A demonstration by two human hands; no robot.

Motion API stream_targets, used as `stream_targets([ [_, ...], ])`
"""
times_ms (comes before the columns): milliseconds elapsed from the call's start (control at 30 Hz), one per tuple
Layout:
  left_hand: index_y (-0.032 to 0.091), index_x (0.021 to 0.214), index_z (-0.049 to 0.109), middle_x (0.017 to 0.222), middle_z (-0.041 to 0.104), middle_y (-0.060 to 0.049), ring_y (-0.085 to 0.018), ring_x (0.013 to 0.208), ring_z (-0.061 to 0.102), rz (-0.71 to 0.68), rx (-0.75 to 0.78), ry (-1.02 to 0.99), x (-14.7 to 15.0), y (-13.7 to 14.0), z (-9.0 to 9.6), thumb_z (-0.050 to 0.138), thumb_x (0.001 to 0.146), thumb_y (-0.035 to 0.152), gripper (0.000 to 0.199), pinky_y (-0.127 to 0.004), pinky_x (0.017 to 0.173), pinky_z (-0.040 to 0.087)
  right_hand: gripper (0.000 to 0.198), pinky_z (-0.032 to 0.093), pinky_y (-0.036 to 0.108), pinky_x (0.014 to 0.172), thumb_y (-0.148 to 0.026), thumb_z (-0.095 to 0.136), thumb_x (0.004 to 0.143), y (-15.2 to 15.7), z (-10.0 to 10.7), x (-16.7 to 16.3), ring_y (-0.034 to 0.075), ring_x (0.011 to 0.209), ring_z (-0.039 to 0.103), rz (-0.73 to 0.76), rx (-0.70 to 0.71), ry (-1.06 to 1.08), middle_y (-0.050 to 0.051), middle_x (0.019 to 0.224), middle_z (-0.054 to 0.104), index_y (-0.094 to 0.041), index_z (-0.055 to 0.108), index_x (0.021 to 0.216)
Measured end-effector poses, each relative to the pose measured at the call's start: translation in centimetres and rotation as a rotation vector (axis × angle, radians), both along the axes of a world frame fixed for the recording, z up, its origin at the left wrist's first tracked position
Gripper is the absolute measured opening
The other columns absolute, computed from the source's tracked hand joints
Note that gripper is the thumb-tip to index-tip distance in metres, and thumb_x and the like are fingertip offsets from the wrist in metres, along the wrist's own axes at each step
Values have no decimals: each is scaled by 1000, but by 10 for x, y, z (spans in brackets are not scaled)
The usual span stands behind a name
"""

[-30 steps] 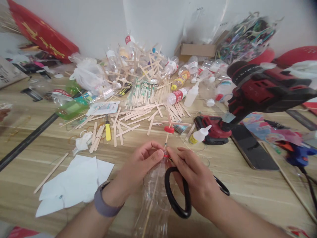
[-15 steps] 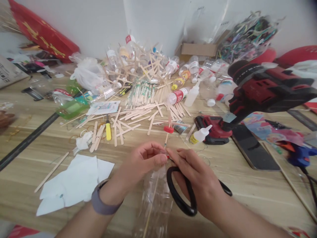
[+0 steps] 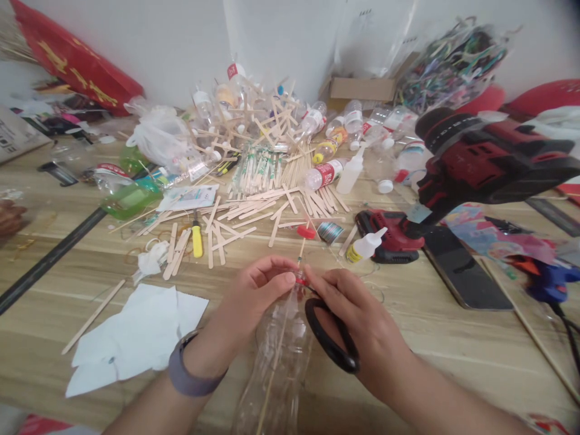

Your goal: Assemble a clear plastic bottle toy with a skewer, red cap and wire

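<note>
A clear plastic bottle (image 3: 276, 362) lies with its neck pointing away from me, a thin wooden stick (image 3: 277, 350) running lengthwise through it and out of the mouth. Beyond the mouth, a red cap (image 3: 306, 232) sits on the stick. My left hand (image 3: 265, 287) is closed at the neck, thumb and fingers beside the red ring (image 3: 301, 279). Black-handled scissors (image 3: 333, 338) are gripped in my right hand (image 3: 357, 308), whose fingertips reach the other side of the neck. The blades are mostly hidden by the fingers.
A red cordless drill (image 3: 480, 163) stands at right beside a phone (image 3: 466, 266) and a glue bottle (image 3: 366, 246). Wooden sticks (image 3: 240, 208) and plastic bottles (image 3: 326, 175) crowd the back. White paper (image 3: 136, 332) lies left. Another person's hand (image 3: 9, 217) shows at the left edge.
Both hands, the bottle and the red cap have shifted slightly left. The red ring on the neck shows more clearly, and the scissors' far handle has gone out of sight behind my right hand.
</note>
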State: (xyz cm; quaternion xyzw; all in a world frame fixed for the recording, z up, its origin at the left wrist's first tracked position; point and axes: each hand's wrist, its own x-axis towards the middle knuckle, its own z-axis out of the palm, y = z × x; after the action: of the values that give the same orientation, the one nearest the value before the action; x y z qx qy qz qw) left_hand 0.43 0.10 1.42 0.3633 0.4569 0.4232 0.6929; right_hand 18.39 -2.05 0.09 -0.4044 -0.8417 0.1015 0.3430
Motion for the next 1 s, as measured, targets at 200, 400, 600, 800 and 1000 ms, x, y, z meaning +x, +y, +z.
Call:
stream_targets([
  [200, 19, 85, 67, 78, 68, 0, -13, 72, 58, 2, 10, 21, 1, 0, 0, 75, 72, 31, 19, -25, 68, 43, 51, 59, 37, 73, -8, 48, 90, 0, 1, -2, 22, 85, 64, -1, 14, 4, 11, 94, 64, -19, 48, 141],
  [400, 19, 84, 67, 75, 66, 1, -12, 69, 56, -13, 28, -7, 3, -3, 0, 74, 73, 32, 18, -24, 67, 42, 46, 59, 39, 70, -10, 48, 91, -2, -1, -3, 23, 82, 63, -39, 42, -6, 11, 92, 63, -17, 50, 136],
  [600, 19, 85, 66, 75, 65, 1, -12, 70, 55, -30, 24, -4, 4, -3, -2, 74, 73, 35, 22, -24, 66, 41, 42, 59, 36, 68, -8, 48, 90, -2, 0, -2, 22, 79, 62, -35, 65, -14, 10, 90, 62, -15, 51, 132],
  [800, 20, 84, 64, 71, 64, 2, -11, 66, 54, -60, 27, 9, 4, -1, -3, 73, 73, 32, 19, -24, 64, 40, 39, 57, 35, 65, -9, 46, 91, -2, -1, -3, 22, 76, 60, -55, 110, -34, 10, 85, 62, -13, 54, 129],
  [1000, 19, 76, 62, 70, 60, 3, -12, 68, 53, -34, 31, 23, 4, 0, 1, 71, 72, 29, 14, -24, 66, 41, 41, 57, 36, 66, -10, 47, 91, 2, 1, 0, 22, 78, 62, -11, 75, -23, 10, 88, 64, -17, 56, 130],
])
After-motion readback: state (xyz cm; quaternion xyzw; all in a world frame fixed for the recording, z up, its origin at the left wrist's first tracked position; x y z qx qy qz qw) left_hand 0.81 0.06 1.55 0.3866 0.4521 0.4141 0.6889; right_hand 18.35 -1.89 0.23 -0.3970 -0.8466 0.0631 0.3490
